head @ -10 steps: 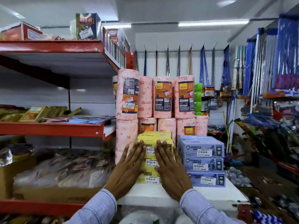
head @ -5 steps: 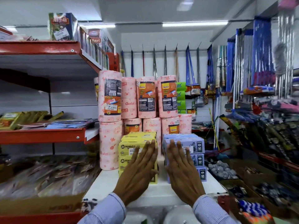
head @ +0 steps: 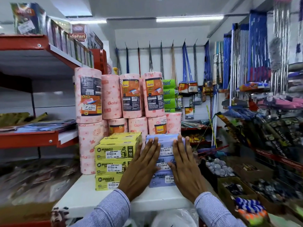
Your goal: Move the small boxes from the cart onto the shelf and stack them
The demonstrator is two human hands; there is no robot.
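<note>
We see the white shelf (head: 85,197) carrying everything here, with tall pink kitchen-towel rolls (head: 131,95) at the back in two tiers; four show in the upper tier, the lower tier is partly hidden, so we leave it uncounted. In front of the rolls stand two stacks of small boxes, just beside each other.

The yellow stack (head: 113,163) on the left shows three boxes high at its front face, labels outward, with more yellow box tops visible behind the top one. The lilac stack (head: 164,161) on the right also shows three boxes, price stickers facing us.

Both of our hands lie flat against the lilac stack's front. The left hand (head: 141,166) presses on the left part of that face, its fingertips reaching the top box; the right hand (head: 186,167) presses the right part. The fingers of each are spread and straight, so neither grip is closed on anything. We judge this flat-palmed push serves to square the boxes and slide them back so the fronts line up.

The cart is not in view, so we cannot tell whether boxes remain on it.
</note>
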